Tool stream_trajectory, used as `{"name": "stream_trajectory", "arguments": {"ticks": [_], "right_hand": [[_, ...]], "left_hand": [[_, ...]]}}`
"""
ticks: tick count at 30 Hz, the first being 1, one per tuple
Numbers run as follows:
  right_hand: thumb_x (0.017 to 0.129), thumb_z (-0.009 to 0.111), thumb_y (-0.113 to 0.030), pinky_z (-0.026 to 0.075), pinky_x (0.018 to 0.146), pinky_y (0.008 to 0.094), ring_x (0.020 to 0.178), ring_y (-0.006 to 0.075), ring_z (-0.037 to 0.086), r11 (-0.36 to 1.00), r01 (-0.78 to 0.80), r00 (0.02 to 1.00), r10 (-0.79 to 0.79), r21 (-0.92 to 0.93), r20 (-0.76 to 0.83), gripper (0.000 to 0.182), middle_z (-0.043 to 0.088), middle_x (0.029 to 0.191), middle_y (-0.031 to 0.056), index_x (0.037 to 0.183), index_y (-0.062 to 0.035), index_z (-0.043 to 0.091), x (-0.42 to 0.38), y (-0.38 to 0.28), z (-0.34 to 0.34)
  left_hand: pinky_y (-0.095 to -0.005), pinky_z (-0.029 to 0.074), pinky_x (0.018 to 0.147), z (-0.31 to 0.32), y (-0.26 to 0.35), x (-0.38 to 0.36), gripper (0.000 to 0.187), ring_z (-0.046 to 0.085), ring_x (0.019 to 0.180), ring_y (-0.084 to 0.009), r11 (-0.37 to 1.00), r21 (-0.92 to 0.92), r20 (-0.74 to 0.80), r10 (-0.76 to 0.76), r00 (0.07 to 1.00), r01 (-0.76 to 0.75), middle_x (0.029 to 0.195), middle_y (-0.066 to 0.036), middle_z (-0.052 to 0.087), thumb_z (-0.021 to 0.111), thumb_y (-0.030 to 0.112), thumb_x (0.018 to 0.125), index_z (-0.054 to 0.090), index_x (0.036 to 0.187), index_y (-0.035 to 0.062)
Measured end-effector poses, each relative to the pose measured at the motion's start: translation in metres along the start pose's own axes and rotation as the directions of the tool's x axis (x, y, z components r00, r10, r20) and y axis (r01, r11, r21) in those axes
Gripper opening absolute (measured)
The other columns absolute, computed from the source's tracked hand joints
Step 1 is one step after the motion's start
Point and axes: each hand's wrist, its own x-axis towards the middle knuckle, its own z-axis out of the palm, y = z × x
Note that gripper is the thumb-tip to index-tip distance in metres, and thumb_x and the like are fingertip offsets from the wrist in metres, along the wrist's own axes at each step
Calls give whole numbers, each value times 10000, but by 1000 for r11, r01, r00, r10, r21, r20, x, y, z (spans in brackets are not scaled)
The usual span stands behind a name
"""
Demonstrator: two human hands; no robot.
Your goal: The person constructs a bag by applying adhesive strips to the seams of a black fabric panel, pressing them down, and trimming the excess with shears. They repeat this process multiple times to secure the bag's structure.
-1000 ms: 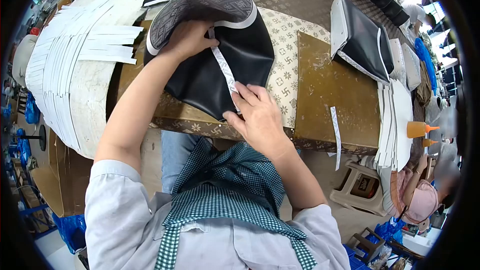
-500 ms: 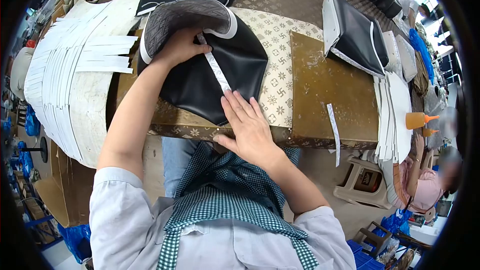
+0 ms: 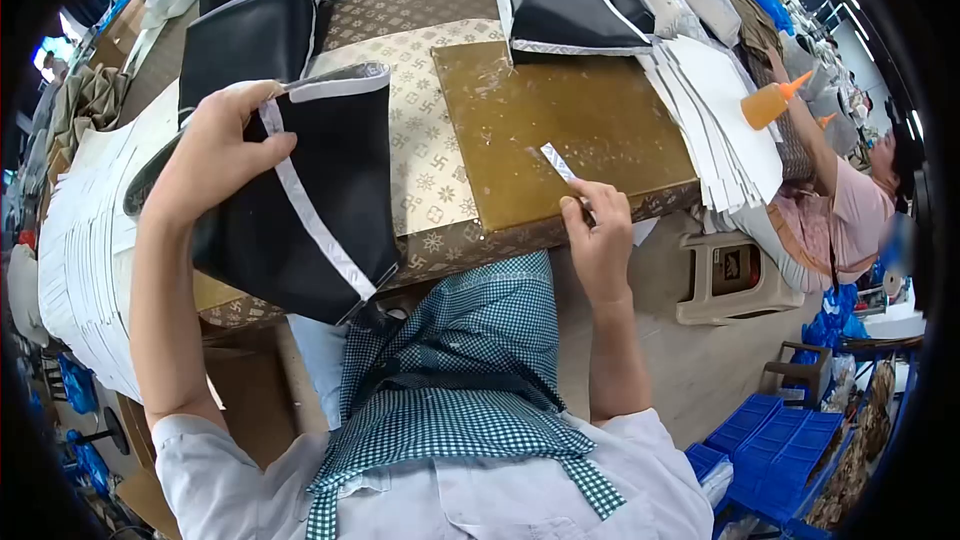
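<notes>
My left hand (image 3: 215, 145) is closed on the upper edge of a black leather-like bag piece (image 3: 350, 175), its thumb over the top end of a white strip (image 3: 310, 215). That strip runs down the black face to the lower corner. A patterned grey lining (image 3: 345, 73) with a white border shows at the piece's mouth. My right hand (image 3: 605, 240) pinches the near end of a short loose white strip (image 3: 556, 161) over the brown board (image 3: 520, 120).
Black bag pieces (image 3: 245, 45) stand at the back left, and another (image 3: 555, 0) lies beyond the board. White strips (image 3: 85, 260) cover the left side. White sheets (image 3: 715, 130) and an orange glue bottle (image 3: 765, 106) are at right, near a person in pink (image 3: 860, 210).
My right hand has left the black piece and moved right, now pinching the loose strip from the board. My left hand still grips the piece, which appears further left as the view turned.
</notes>
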Motion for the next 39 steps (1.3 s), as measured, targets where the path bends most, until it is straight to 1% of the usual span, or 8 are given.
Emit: {"name": "stream_trajectory", "arguments": {"ticks": [5,11,19,25,28,30,32,39], "right_hand": [[842,704,-185,475,807,390,920,254,567,940,37,999,-31,-338,24,212,622,969,56,1016,-64,721,-3,35,-3],[809,719,-225,435,801,390,901,237,578,839,105,993,-58,-534,105,119,633,887,27,843,-112,736,15,31,-2],[758,769,-302,443,815,414,929,244,631,757,95,939,147,-647,310,188,684,882,60,809,-125,733,50,29,-2],[735,722,-209,471,730,435,757,310,653,949,26,954,70,-315,291,148,674,757,103,708,-64,705,44,32,-9],[773,764,-137,476,591,304,613,146,606,943,-257,948,204,212,245,173,618,690,29,724,-22,644,28,7,-7],[847,724,-19,417,536,175,615,19,547,658,-467,871,230,590,433,106,615,726,-27,802,-6,628,23,-21,-9],[876,685,22,416,543,157,618,9,540,426,-531,841,164,732,515,72,642,754,-12,845,-6,626,13,-45,-1],[894,719,-64,435,612,162,678,9,533,315,-560,746,-210,766,632,117,605,785,-38,892,-23,609,3,-101,35]], "left_hand": [[-311,385,585,-44,79,-23,240,483,669,-195,852,276,36,452,891,-444,781,-73,511,697,-6,662,555,850,-42],[-366,472,973,-121,66,-15,298,563,1099,-247,750,432,-13,561,828,-501,1130,-69,575,757,44,722,685,1010,69],[-402,355,1043,-123,13,29,136,530,1104,-271,601,774,-44,367,929,-201,1088,-71,608,752,26,710,648,791,55],[-408,393,1090,-69,-25,24,364,498,1273,-302,837,532,-187,263,947,-127,1341,-114,547,567,-12,831,664,1163,104],[-332,491,910,-38,-2,2,290,648,993,-191,996,34,-284,83,955,-77,1032,-90,695,633,271,963,680,1136,43],[-301,498,859,-24,13,-12,498,644,939,-168,927,-359,-60,93,994,-108,984,-103,702,564,441,987,673,1105,-30],[-280,489,715,-2,29,-22,438,585,761,-122,929,-309,-95,181,979,-202,798,-57,652,605,392,976,668,1029,-38],[-285,402,547,-1,30,-24,301,426,606,-75,961,-236,-12,144,989,-143,617,-42,506,683,257,924,640,917,-41]]}}
